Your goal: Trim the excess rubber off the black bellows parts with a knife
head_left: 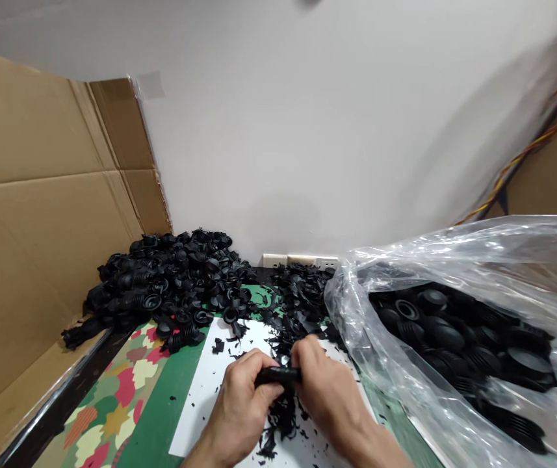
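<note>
From the head camera, both hands are together low in the middle, working on one black rubbery piece (278, 375). It lies roughly sideways between them, just above a white sheet (193, 422) on the counter (161, 403). The left hand (239, 406) has its grip pinched around the left end, thumb below and fingers over the top. The right hand (329, 393) is curled snugly around the right end, so its grip is narrow too; can't tell if there's anything else tucked in that fist. Under and between the hands there's a messy bunch of black scraps (283, 416), with small bits sprinkled over the sheet and more shreds heaped behind, toward the wall (307, 130).

Over on the left is a big pile of black ribbed parts (175, 273), sitting up against a cardboard box (49, 143) and spilling onto a colorful patterned strip (117, 403). On the right, a clear plastic bag (356, 312) gapes and shows loads of black parts inside (444, 335), some round-topped, some ribbed. A few white sockets (302, 261) sit low on the wall, and a twisted yellowish cable (541, 140) runs slantwise at upper right.
</note>
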Motion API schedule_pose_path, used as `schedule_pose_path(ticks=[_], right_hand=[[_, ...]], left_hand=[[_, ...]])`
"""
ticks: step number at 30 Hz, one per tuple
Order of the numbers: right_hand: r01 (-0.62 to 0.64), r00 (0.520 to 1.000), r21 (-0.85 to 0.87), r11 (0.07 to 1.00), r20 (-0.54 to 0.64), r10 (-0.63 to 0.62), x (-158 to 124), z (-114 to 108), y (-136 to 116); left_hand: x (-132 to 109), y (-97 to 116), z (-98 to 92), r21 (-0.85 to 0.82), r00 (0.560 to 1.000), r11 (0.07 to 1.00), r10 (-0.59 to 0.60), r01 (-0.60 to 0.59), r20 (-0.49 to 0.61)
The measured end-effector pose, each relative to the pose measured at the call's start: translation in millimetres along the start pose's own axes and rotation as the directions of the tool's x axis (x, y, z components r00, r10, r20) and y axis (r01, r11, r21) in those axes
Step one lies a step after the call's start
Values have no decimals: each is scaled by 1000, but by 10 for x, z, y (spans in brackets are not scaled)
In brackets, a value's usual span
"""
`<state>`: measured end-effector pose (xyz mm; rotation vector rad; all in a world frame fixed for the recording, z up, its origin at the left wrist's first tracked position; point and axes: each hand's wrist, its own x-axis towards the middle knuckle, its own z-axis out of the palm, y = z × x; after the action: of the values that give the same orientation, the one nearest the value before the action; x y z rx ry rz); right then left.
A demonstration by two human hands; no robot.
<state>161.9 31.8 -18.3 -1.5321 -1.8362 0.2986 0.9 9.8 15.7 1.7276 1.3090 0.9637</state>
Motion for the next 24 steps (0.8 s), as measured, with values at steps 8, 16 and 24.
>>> schedule_pose_path(ticks=[8, 16, 24], right_hand=[[-245, 964, 343, 907, -10, 264, 184, -265, 48], [-383, 919, 631, 674, 185, 349, 108, -194, -51], [-344, 930, 726, 595, 350, 110, 3, -82, -269]], left_hand=[[34, -88, -8, -143, 999, 990, -24, 20, -26], [60, -131, -29, -106, 995, 994, -33, 22, -96], [53, -51, -20, -14, 992, 997, 69, -71, -107]])
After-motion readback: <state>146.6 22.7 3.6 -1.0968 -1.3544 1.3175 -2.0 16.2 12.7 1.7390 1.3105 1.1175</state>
